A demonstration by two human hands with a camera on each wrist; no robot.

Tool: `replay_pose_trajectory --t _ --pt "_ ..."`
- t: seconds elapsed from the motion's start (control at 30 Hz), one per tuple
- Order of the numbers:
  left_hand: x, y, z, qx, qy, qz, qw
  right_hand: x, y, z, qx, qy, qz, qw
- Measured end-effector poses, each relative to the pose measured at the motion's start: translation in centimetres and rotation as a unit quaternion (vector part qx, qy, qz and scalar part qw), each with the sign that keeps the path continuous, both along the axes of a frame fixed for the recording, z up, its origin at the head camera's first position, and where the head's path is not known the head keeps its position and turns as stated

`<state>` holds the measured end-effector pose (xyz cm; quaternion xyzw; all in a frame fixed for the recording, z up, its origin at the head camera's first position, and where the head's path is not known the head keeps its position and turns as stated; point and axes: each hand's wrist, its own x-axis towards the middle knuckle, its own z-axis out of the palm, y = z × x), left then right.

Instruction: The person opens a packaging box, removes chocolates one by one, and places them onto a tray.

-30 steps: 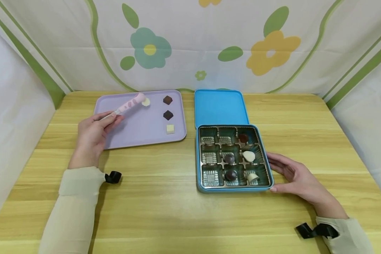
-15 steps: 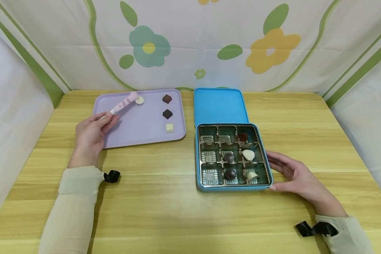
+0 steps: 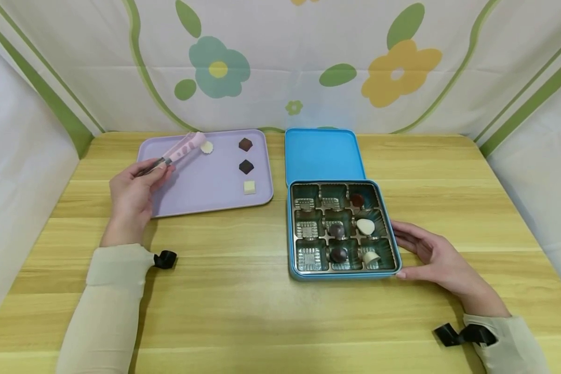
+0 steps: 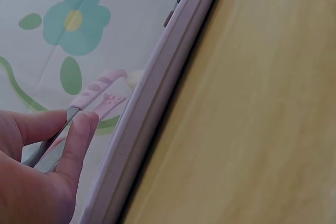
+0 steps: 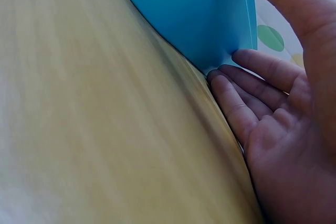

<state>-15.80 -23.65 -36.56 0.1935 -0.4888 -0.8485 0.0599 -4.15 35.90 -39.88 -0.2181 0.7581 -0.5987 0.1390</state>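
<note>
My left hand [image 3: 133, 200] pinches a pair of tongs [image 3: 183, 148] between thumb and fingers. Their pink, paw-shaped arms stand apart in the left wrist view, with nothing between the tips. Right beside the tips, on the lilac tray [image 3: 201, 200], lies a white scalloped chocolate [image 3: 207, 147]. In the right wrist view, my right hand [image 5: 278, 114] touches the side of the blue tin [image 5: 194, 19] with fairly straight fingertips. Its thumb is at the tin's near right corner in the head view. Chocolates sit in several of the tin's compartments, among them a white one [image 3: 365, 226].
Along the tray's right side lie a brown chocolate [image 3: 245, 144], a dark chocolate [image 3: 246, 167] and a white square chocolate [image 3: 249, 187]. The tin's lid [image 3: 324, 155] lies folded back behind it. A flowered cloth [image 3: 271, 67] hangs behind the wooden table [image 3: 243, 311].
The white scalloped chocolate has shifted a little left on the tray along with the tongs' tips. The tongs' arms now show spread apart. My right hand stays at the tin.
</note>
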Motion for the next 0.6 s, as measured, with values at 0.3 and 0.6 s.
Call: replay_pose_trajectory --t 0.3,0.6 --pt "0.07 0.04 0.49 -0.053 -0.001 -0.001 0.9986 -0.06 -0.09 0.02 -0.002 0.004 -0.001 1.0000" --pt "0.14 0.59 0.71 -0.094 -0.004 0.006 0.9956 0.01 -0.08 0.01 -0.004 0.001 -0.003 1.0000"
